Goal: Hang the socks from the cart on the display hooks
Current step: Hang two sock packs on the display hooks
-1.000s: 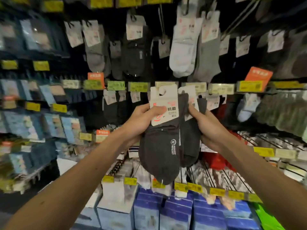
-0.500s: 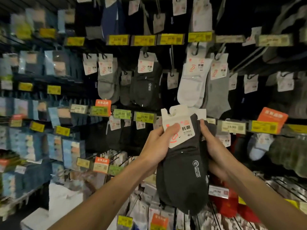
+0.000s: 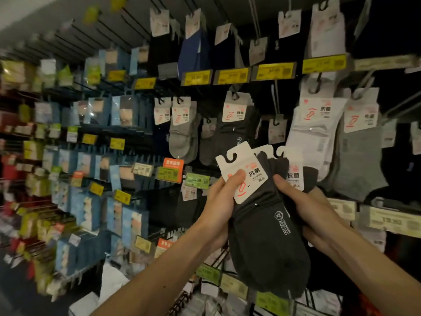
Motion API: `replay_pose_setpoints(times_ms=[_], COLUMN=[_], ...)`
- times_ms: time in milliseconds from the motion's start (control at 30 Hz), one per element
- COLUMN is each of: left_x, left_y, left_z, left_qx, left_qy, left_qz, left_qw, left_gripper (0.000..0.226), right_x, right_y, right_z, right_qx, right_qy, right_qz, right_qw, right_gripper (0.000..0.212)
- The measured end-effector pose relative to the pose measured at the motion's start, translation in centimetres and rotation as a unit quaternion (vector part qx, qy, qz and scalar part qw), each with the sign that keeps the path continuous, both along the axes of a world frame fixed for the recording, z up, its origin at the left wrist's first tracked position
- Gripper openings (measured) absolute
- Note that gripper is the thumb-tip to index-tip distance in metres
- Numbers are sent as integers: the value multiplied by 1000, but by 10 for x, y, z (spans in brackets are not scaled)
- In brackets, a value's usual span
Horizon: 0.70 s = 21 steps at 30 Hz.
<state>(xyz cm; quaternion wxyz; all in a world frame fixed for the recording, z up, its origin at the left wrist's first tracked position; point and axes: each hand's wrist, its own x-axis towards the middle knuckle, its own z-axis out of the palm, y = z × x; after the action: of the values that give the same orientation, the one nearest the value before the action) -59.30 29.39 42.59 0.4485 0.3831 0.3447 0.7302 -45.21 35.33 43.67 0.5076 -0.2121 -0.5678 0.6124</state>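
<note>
Hanging step, one batch in hand. A bundle of dark grey socks (image 3: 266, 236) is held near the viewer in front of the display wall, on no hook yet; the cart is out of view. The left grip (image 3: 222, 201) grasps the bundle from the left, thumb pressed on the front white card (image 3: 245, 176) and fingers curled behind. The right grip (image 3: 305, 208) grasps it from the right, thumb on the fabric and fingers wrapped underneath. At least three card tops fan out above the bundle, each with a cut-out hook slot.

Judged next move: free the front pair from the rest, lift it up and to the far left, and slide its slot over the hook (image 3: 234, 95) that carries the matching dark socks (image 3: 237, 133). This calls for one grip to keep the remaining pairs while the other turns the card so its slot meets the hook tip.

Surroundings: light grey socks (image 3: 182, 137) hang just left of the matching pairs, white socks (image 3: 312, 133) and grey socks (image 3: 360, 160) to the right, and blue packets (image 3: 123, 110) fill the far-left shelves. A row of yellow price labels (image 3: 197, 77) runs above this row. Likely hindrances are the pairs already hanging on the hook and the closely spaced neighbouring cards.
</note>
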Motion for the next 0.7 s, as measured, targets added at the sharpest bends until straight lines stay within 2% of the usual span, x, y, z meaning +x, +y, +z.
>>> replay_pose_setpoints(times_ms=[267,400,500,600,700], left_x=[-45,-79,-113,-146,-167], left_y=[16,23,27,28,36], left_z=[1,-2,-3,-4,-8], left_qx=[27,7,-20,-57,-64], left_qy=[40,69,114,161,210], left_qz=[31,23,-14,-82,-99], left_qw=[998,997,993,982,971], left_gripper=[31,28,27,21,17], right_x=[-45,-69,-82,-93,-104], right_y=[15,21,25,28,29], right_z=[-2,-9,-13,-18,-22], right_qx=[4,4,17,56,77], right_qy=[17,9,-9,-63,-100], right_qz=[8,-15,-47,-72,-109], right_qw=[1000,1000,999,994,986], right_gripper=[38,35,21,26,28])
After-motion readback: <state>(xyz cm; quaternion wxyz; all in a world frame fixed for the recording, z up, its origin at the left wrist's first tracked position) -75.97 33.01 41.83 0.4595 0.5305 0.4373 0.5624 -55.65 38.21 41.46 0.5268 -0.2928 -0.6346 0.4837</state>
